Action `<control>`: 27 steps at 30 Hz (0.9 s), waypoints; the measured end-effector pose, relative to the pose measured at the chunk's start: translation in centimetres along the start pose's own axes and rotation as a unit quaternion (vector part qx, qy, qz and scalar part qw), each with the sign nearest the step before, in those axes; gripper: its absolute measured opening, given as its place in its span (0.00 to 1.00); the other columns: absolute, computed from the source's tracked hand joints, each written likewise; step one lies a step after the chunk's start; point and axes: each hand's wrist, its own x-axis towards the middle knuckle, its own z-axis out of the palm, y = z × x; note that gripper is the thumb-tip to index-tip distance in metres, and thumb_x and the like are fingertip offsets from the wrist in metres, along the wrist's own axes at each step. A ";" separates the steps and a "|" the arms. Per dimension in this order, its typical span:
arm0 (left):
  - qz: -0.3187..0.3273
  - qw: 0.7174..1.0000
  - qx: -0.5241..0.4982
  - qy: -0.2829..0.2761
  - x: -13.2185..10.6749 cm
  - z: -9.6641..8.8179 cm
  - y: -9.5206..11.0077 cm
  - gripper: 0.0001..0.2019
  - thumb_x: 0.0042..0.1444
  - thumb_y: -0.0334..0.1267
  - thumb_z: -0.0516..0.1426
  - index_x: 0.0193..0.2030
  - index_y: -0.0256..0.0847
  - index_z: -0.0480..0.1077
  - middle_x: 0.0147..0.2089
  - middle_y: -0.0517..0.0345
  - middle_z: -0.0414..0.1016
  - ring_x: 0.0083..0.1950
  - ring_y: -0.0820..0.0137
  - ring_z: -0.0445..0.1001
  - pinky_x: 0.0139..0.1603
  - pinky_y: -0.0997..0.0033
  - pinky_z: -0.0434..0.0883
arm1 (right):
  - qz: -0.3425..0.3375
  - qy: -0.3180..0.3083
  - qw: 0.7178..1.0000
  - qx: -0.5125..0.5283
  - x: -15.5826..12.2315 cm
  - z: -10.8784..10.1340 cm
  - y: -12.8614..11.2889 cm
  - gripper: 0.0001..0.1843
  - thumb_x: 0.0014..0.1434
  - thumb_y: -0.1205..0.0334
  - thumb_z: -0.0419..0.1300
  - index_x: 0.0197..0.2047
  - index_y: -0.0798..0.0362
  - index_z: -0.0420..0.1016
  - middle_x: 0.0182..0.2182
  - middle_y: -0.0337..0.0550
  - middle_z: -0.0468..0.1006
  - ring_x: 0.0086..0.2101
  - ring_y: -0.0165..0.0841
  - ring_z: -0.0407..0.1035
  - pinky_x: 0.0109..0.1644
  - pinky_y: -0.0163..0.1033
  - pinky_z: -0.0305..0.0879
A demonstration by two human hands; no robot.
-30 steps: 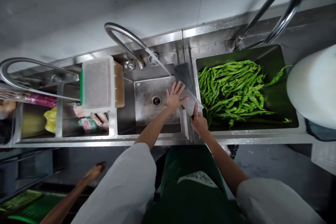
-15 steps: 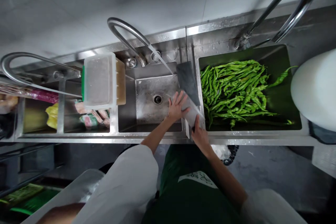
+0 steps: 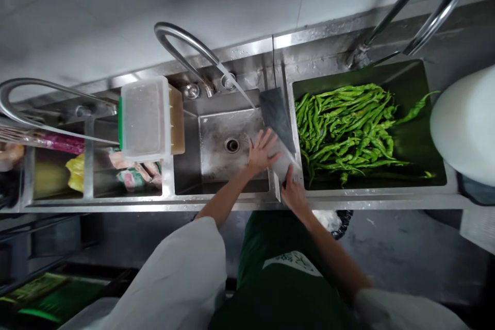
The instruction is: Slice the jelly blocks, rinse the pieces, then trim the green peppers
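Observation:
A wide, flat metal cleaver lies at a slant across the near end of a dark grey whetstone. The stone rests on the ledge between the middle sink and the sink of peppers. Fingers spread, my left hand presses flat on the blade's left side. My right hand is wrapped around the cleaver's handle, which its fingers mostly hide, with the index finger stretched along the blade.
Long green peppers fill the right sink. A lidded plastic tub straddles the left divider, above packaged food. Water runs from the middle faucet beside the stone. A large white rounded object stands at the right edge.
Both hands and the cleaver have shifted slightly forward over the whetstone. The grip is the same, and the camera view has moved a little.

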 end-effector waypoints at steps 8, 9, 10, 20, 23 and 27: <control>-0.033 0.999 -0.010 0.015 -0.4 -0.1 0.1 0.37 0.69 0.59 0.53 0.80 0.51 0.53 0.84 0.57 0.42 0.84 0.51 0.37 0.78 0.30 0.44 | -0.011 -0.013 1.000 -0.010 0.5 -1.2 0.6 0.48 0.74 0.56 0.47 0.79 0.68 0.18 0.42 0.62 0.84 0.40 0.50 0.81 0.48 0.50 0.75; -0.041 0.999 -0.010 0.013 -0.5 -0.1 -0.1 0.37 0.69 0.60 0.53 0.80 0.50 0.53 0.84 0.57 0.42 0.84 0.51 0.37 0.78 0.30 0.45 | -0.020 -0.015 1.000 -0.013 0.7 -1.4 0.6 0.48 0.74 0.56 0.48 0.79 0.68 0.19 0.43 0.62 0.84 0.40 0.50 0.81 0.49 0.50 0.75; -0.046 0.999 -0.008 0.015 -0.1 -0.2 -0.3 0.37 0.68 0.60 0.54 0.80 0.50 0.53 0.84 0.56 0.42 0.84 0.50 0.37 0.78 0.29 0.45 | -0.032 -0.009 0.999 -0.017 1.2 -1.7 0.7 0.48 0.73 0.57 0.48 0.80 0.68 0.20 0.44 0.63 0.84 0.41 0.50 0.81 0.49 0.50 0.75; -0.136 0.991 0.002 0.019 -2.1 -0.6 -1.0 0.38 0.68 0.58 0.54 0.81 0.50 0.50 0.84 0.53 0.40 0.84 0.49 0.36 0.76 0.29 0.49 | -0.115 -0.028 0.989 -0.091 3.1 -3.6 2.1 0.49 0.72 0.59 0.52 0.81 0.63 0.23 0.43 0.61 0.84 0.44 0.51 0.81 0.51 0.50 0.73; -0.159 0.987 0.010 0.032 -1.1 -0.9 -1.6 0.39 0.68 0.58 0.53 0.81 0.51 0.49 0.84 0.52 0.39 0.84 0.48 0.34 0.75 0.26 0.48 | -0.147 0.005 0.982 -0.116 5.2 -4.9 2.4 0.52 0.70 0.59 0.55 0.80 0.63 0.22 0.45 0.62 0.84 0.46 0.51 0.80 0.53 0.50 0.73; -0.176 0.983 0.007 0.047 -1.3 -0.9 -1.6 0.39 0.69 0.58 0.52 0.82 0.51 0.47 0.84 0.52 0.37 0.84 0.48 0.35 0.75 0.26 0.49 | -0.173 0.017 0.975 -0.137 6.8 -5.8 3.2 0.52 0.70 0.58 0.54 0.80 0.65 0.20 0.45 0.63 0.84 0.46 0.50 0.80 0.54 0.49 0.72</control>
